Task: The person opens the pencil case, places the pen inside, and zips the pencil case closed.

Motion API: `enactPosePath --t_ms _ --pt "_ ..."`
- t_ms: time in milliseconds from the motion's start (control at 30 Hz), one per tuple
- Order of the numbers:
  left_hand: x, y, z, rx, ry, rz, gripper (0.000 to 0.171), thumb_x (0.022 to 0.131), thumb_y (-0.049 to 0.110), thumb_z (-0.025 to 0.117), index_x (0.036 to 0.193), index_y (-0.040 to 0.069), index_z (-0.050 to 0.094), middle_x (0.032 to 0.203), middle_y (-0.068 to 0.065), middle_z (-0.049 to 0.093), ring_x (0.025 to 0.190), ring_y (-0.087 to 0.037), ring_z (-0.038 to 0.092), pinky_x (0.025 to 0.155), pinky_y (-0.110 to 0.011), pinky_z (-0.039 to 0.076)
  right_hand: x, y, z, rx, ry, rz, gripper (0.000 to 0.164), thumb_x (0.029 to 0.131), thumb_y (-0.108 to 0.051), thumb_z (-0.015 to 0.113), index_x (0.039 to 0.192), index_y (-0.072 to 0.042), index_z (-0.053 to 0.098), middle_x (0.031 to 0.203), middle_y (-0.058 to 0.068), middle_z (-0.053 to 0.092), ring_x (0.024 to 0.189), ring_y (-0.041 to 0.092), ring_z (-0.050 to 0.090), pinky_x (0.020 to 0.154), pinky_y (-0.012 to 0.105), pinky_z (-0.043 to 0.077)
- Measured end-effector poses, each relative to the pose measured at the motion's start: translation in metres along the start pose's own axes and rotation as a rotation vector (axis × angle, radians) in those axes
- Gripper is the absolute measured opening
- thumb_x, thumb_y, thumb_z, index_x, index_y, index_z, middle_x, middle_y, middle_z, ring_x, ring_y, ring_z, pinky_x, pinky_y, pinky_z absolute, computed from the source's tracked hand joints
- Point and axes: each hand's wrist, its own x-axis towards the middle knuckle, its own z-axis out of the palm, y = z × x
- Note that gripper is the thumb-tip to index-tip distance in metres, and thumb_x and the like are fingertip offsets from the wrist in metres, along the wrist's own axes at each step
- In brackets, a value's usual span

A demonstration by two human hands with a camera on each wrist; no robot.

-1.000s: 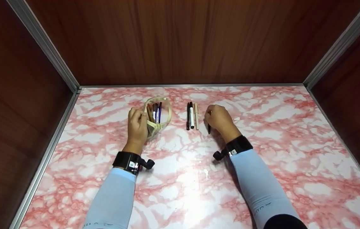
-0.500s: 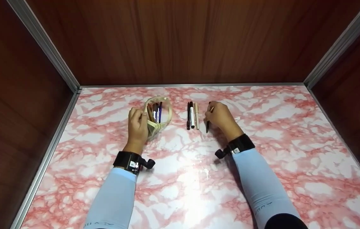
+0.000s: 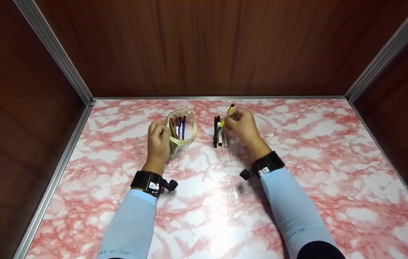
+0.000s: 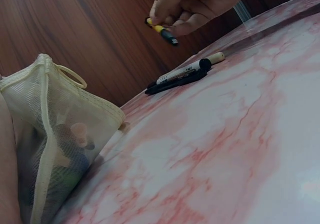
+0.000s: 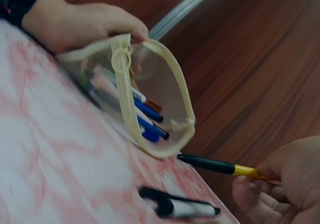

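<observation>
My left hand [image 3: 159, 142] grips the edge of a cream mesh pencil pouch [image 3: 194, 131], whose zippered mouth gapes toward the right. Inside it lie several pens [image 5: 150, 116], blue, brown and white ones among them. Between thumb and fingers, my right hand [image 3: 242, 124] pinches a yellow and black pen [image 5: 220, 166], held above the table and tilted. Below that pen, a black pen [image 3: 215, 133], a white marker with black ends [image 3: 220, 138] and a beige pen [image 4: 216, 58] lie side by side. In the head view the right hand partly covers the beige pen.
The table top [image 3: 196, 216] has a red and white marbled pattern. Dark wood panels [image 3: 218, 46] wall it in at the back and both sides, with metal rails [image 3: 59, 57] along the corners.
The right hand has lifted the yellow and black pen from the table and carried it left, over the row of pens. The left hand stays on the pouch.
</observation>
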Motion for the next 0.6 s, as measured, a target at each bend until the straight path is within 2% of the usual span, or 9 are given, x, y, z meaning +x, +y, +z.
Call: enactPosePath --t_ms 133,200,267,367,433,500,600 --pt "-0.001 -0.001 0.001 0.003 0.016 0.008 0.017 0.103 -0.007 0.057 0.087 -0.012 0.056 0.101 -0.028 0.052 0.105 -0.038 0.050 0.097 -0.034 0.042 0.002 -0.009 0.026 0.158 0.024 -0.001 0.010 0.101 0.005 0.074 0.096 -0.002 0.070 0.085 0.002 0.073 0.072 0.011 0.075 0.074 0.030 0.069" --pt "-0.001 -0.001 0.000 0.009 0.003 0.007 0.018 0.104 -0.005 0.058 0.087 -0.009 0.056 0.102 -0.025 0.053 0.106 -0.034 0.051 0.097 -0.033 0.042 0.004 -0.012 0.042 0.193 0.028 -0.013 0.010 0.101 0.007 0.073 0.095 -0.001 0.070 0.085 0.004 0.074 0.071 0.010 0.076 0.072 0.029 0.069" --pt "-0.001 -0.002 -0.002 0.009 -0.016 0.005 0.020 0.106 -0.002 0.058 0.087 -0.007 0.056 0.103 -0.022 0.053 0.106 -0.030 0.050 0.097 -0.033 0.041 0.004 -0.015 0.057 0.208 0.021 -0.022 0.010 0.101 0.007 0.073 0.095 -0.001 0.071 0.086 0.004 0.075 0.070 0.011 0.077 0.074 0.035 0.071" --pt "0.000 -0.004 -0.006 -0.013 -0.033 0.010 0.021 0.106 0.002 0.059 0.087 -0.004 0.056 0.103 -0.019 0.053 0.106 -0.025 0.051 0.097 -0.032 0.042 0.004 -0.017 0.077 0.164 -0.012 -0.037 0.009 0.100 0.006 0.073 0.095 -0.002 0.074 0.084 0.003 0.076 0.069 0.009 0.076 0.079 0.046 0.072" --pt "0.000 -0.004 -0.007 -0.025 -0.027 0.021 0.020 0.106 0.003 0.059 0.087 -0.004 0.057 0.103 -0.019 0.054 0.106 -0.026 0.051 0.098 -0.032 0.042 0.002 -0.018 0.088 0.114 -0.051 -0.038 0.009 0.100 0.003 0.074 0.094 -0.003 0.075 0.083 0.001 0.076 0.069 0.009 0.076 0.078 0.044 0.072" --pt "-0.001 -0.005 -0.007 -0.023 -0.014 0.030 0.019 0.105 0.003 0.059 0.087 -0.005 0.058 0.103 -0.020 0.055 0.106 -0.027 0.053 0.098 -0.032 0.043 0.000 -0.020 0.097 0.075 -0.105 -0.017 0.009 0.100 0.000 0.076 0.093 -0.005 0.076 0.082 0.001 0.077 0.073 0.018 0.080 0.080 0.046 0.071" --pt "-0.001 -0.004 -0.007 -0.010 -0.010 0.033 0.018 0.105 0.003 0.059 0.088 -0.005 0.058 0.104 -0.021 0.057 0.108 -0.028 0.054 0.100 -0.032 0.044 -0.005 -0.024 0.107 0.063 -0.198 0.071 0.009 0.101 -0.003 0.077 0.094 -0.008 0.077 0.085 0.003 0.079 0.077 0.023 0.081 0.079 0.039 0.071"
